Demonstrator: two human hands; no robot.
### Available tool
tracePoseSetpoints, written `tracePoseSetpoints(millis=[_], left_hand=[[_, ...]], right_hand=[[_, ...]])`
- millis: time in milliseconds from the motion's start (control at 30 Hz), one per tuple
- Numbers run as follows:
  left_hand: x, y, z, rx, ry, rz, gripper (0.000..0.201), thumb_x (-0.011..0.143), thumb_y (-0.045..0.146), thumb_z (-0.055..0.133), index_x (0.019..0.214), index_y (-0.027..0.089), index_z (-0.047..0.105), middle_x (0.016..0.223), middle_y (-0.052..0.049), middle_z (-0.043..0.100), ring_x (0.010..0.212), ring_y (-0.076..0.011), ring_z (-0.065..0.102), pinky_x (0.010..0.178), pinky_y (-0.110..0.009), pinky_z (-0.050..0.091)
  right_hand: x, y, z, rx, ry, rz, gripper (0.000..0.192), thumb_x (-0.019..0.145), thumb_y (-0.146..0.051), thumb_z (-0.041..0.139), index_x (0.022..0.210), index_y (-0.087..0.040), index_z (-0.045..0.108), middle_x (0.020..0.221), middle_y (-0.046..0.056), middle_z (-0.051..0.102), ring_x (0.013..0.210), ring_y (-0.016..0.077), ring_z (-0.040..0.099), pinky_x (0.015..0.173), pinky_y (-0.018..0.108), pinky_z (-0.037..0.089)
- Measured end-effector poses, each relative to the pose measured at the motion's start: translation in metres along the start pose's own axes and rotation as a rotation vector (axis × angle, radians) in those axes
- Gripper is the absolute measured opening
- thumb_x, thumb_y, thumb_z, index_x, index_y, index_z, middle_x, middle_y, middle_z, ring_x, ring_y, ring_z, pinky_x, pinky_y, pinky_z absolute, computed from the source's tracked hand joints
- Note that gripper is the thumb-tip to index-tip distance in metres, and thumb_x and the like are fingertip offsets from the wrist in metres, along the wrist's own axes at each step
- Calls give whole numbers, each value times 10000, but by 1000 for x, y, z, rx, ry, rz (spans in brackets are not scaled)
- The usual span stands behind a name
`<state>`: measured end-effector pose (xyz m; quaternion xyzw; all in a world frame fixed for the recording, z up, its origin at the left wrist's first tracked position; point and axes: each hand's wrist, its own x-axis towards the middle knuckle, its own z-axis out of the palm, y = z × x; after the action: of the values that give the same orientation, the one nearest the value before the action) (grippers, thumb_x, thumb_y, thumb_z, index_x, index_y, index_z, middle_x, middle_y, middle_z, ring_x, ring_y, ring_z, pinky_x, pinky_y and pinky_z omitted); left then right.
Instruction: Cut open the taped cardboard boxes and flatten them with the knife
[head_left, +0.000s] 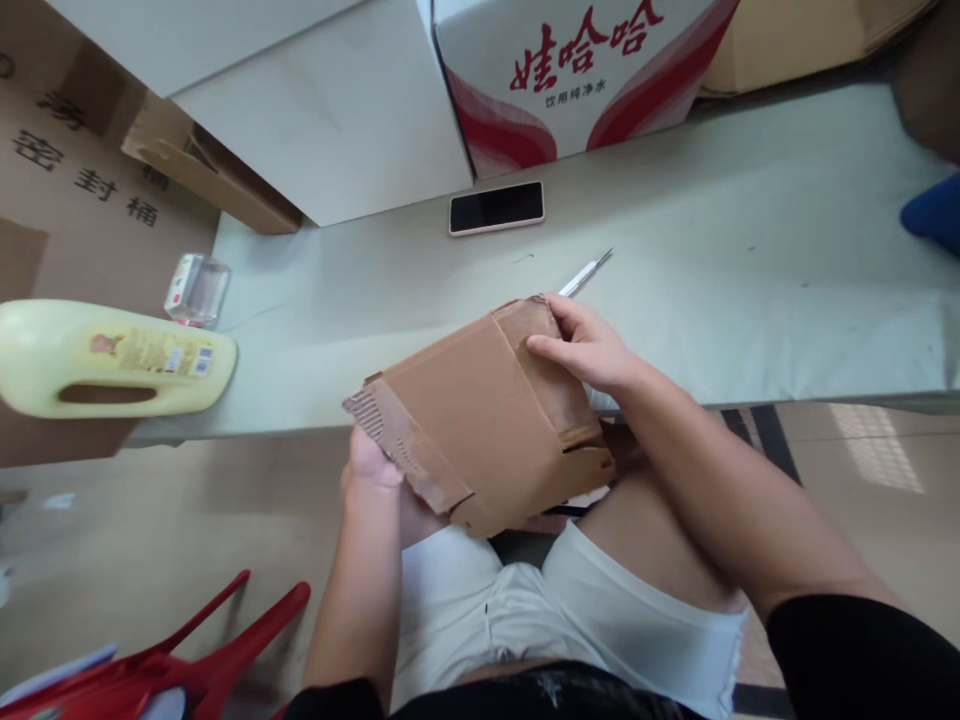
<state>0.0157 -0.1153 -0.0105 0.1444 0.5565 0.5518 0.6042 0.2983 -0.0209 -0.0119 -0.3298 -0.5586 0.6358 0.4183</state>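
A flattish brown cardboard box [469, 410] is held tilted above my lap, in front of the table's near edge. Torn corrugated card shows along its left end, and a loose flap hangs at its lower side. My left hand [379, 470] supports the left end from below, its fingers mostly hidden under the card. With the thumb on top and the fingers round the far edge, my right hand [589, 345] grips the upper right corner. Just beyond that hand, a slim white pen-like tool [585, 274] with a thin dark tip lies on the table.
On the pale green table [750, 260] lies a phone [496, 209], in front of a red-and-white carton [577, 90] and white boxes [330, 120]. At left are a yellow jug [120, 358] on its side and a small clear bottle [198, 290]. A red stool [225, 640] stands lower left.
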Motion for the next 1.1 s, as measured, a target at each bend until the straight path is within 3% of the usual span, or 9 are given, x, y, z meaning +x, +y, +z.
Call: tracePoseSetpoints(millis=[67, 200, 300, 400, 500, 600, 767, 900, 1100], left_hand=[[2, -4, 1, 43, 19, 57, 523, 638, 666, 811, 946, 246, 756, 939, -47, 806, 1029, -290, 755, 881, -398, 632], [0, -18, 9, 219, 65, 14, 585, 419, 331, 998, 927, 195, 742, 891, -47, 804, 812, -242, 769, 765, -337, 634], [4, -18, 13, 131, 75, 74, 572, 482, 300, 977, 989, 196, 735, 915, -49, 807, 781, -224, 763, 775, -343, 634], [12, -2, 18, -62, 206, 156, 270, 767, 341, 806, 996, 215, 739, 919, -22, 810, 827, -183, 765, 883, -315, 618], [18, 16, 30, -197, 350, 197, 304, 1004, 358, 478, 1086, 210, 731, 990, -32, 810, 1115, -165, 726, 1130, -322, 483], [17, 24, 42, -242, 377, 212, 365, 1036, 350, 407, 1172, 197, 710, 1093, -57, 797, 1324, -170, 612, 1230, -359, 367], [13, 19, 38, -249, 345, 225, 286, 1016, 313, 480, 1113, 196, 722, 1032, -53, 807, 1179, -179, 704, 1159, -369, 466], [27, 21, 43, -187, 328, 276, 192, 974, 282, 559, 1019, 185, 719, 1038, -62, 799, 1125, -190, 724, 1110, -368, 508], [69, 23, 96, -117, 43, 280, 373, 955, 497, 527, 1072, 198, 716, 1260, -90, 736, 1288, -237, 635, 1102, -368, 509]], right_hand=[[-2, 2, 5, 39, 129, -14, 438, 778, -426, 721, 1145, -255, 552, 949, 12, 660, 824, 173, 624, 750, 322, 517], [-3, 4, 5, -17, 333, 19, 509, 798, -382, 681, 1257, -300, 476, 825, -21, 618, 681, 151, 576, 644, 301, 487], [-2, -1, -11, -20, 490, -31, 387, 805, -390, 656, 1155, -279, 535, 867, -2, 626, 741, 146, 600, 656, 283, 486], [-2, -7, -31, 113, 667, -61, 253, 845, -450, 566, 995, -247, 570, 850, 8, 626, 692, 114, 578, 609, 245, 453], [-5, -9, -31, 185, 599, 28, 252, 834, -463, 556, 916, -228, 595, 735, -16, 557, 553, 84, 460, 514, 227, 368], [-5, -6, -7, 158, 360, 160, 206, 805, -417, 589, 877, -224, 592, 608, -60, 437, 484, 82, 362, 465, 234, 280], [-2, 1, 26, 153, 86, 153, 187, 853, -402, 491, 806, -224, 522, 577, -48, 456, 491, 101, 400, 495, 257, 328], [0, 6, 21, 164, 134, 102, 278, 815, -503, 536, 812, -228, 495, 568, -63, 425, 497, 102, 403, 490, 264, 326], [-2, 2, -1, 69, 530, 27, 338, 756, -515, 657, 828, -229, 491, 657, -56, 472, 484, 65, 358, 448, 244, 318]])
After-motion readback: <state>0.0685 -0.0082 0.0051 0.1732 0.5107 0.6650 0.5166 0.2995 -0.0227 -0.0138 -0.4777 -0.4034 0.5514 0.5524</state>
